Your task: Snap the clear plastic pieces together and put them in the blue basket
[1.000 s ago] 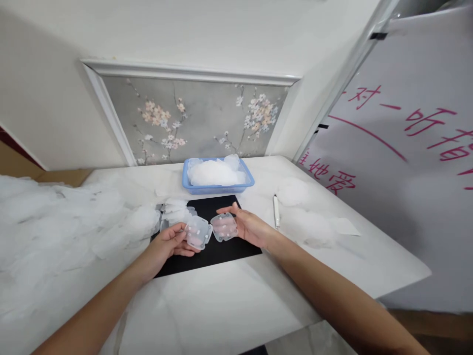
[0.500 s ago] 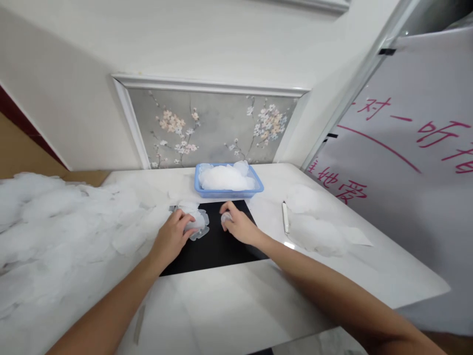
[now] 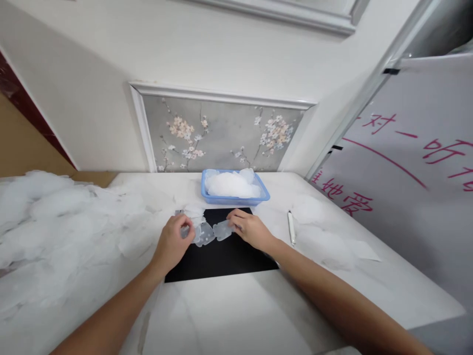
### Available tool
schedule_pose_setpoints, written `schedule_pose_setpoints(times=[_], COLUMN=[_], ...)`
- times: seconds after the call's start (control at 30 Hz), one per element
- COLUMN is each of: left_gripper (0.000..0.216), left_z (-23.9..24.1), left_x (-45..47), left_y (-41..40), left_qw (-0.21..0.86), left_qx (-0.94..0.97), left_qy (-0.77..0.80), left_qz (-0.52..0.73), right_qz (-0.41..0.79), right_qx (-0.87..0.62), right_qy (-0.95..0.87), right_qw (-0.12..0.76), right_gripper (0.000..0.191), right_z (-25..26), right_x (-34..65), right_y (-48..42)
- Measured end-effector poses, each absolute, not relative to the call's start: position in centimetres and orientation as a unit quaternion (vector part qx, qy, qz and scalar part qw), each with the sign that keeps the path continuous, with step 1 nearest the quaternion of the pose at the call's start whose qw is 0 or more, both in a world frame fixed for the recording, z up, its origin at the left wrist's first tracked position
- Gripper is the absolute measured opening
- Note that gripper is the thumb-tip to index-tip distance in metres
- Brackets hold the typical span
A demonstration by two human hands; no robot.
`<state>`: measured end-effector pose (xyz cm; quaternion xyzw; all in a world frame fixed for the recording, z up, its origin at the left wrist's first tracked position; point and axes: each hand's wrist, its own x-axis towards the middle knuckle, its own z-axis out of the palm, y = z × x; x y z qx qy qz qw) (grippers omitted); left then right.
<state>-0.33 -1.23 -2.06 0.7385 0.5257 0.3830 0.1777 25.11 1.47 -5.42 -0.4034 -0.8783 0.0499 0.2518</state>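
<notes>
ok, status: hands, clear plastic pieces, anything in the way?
Right hand holds one translucent plastic piece over black mat. Left hand at overlapping pieces, grip unclear. Blue tray and white pen-like tool clear of both hands.

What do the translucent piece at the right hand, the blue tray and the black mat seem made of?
Translucent piece at the right hand: probably thin plastic or silicone, since the dark background shows through it.
Blue tray: likely moulded plastic, judging by its smooth, evenly coloured rim.
Black mat: matte, with no strong glare; rubber, card or plastic sheet all remain possible.
</notes>
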Motion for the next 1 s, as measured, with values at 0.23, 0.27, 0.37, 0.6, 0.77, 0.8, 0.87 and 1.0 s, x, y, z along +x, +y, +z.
schedule_pose_setpoints(times=[0.23, 0.27, 0.37, 0.6, 0.77, 0.8, 0.87, 1.0], left_gripper=[0.018, 0.018, 0.019, 0.011, 0.017, 0.018, 0.021, 0.027], left_z=[-2.5, -2.6, -2.4, -2.6, -2.4, -2.4, -2.2, -2.2], left_x=[1.3, 1.5, 1.7, 1.2, 1.3, 1.3, 1.4, 1.3], left_y=[-2.1, -2.2, -2.2, -1.5, -1.5, -1.5, -1.5, -1.4], left_qw=[0.587, 0.635, 0.711, 0.745, 0.764, 0.767, 0.772, 0.781], left_qx=[0.461, 0.420, 0.352, 0.320, 0.307, 0.306, 0.306, 0.312], left_qy=[0.485, 0.466, 0.435, 0.416, 0.402, 0.399, 0.393, 0.377], left_qz=[0.456, 0.451, 0.426, 0.411, 0.400, 0.398, 0.394, 0.389], right_qz=[0.142, 0.160, 0.211, 0.405, 0.599, 0.627, 0.664, 0.695], right_qx=[-0.384, -0.381, -0.367, -0.436, -0.476, -0.470, -0.463, -0.445], right_qy=[-0.868, -0.866, -0.861, -0.725, -0.521, -0.502, -0.475, -0.443], right_qw=[0.281, 0.280, 0.284, 0.347, 0.379, 0.365, 0.346, 0.350], right_gripper=[0.017, 0.016, 0.014, 0.023, 0.039, 0.042, 0.045, 0.043], right_z=[-5.7, -5.6, -4.9, -3.6, -3.3, -3.3, -3.4, -3.5], right_x=[28.2, 28.2, 28.1, 27.8, 27.6, 27.6, 27.7, 27.9], right_y=[-0.5, -0.5, -0.3, -0.8, -1.3, -1.3, -1.2, -0.8])
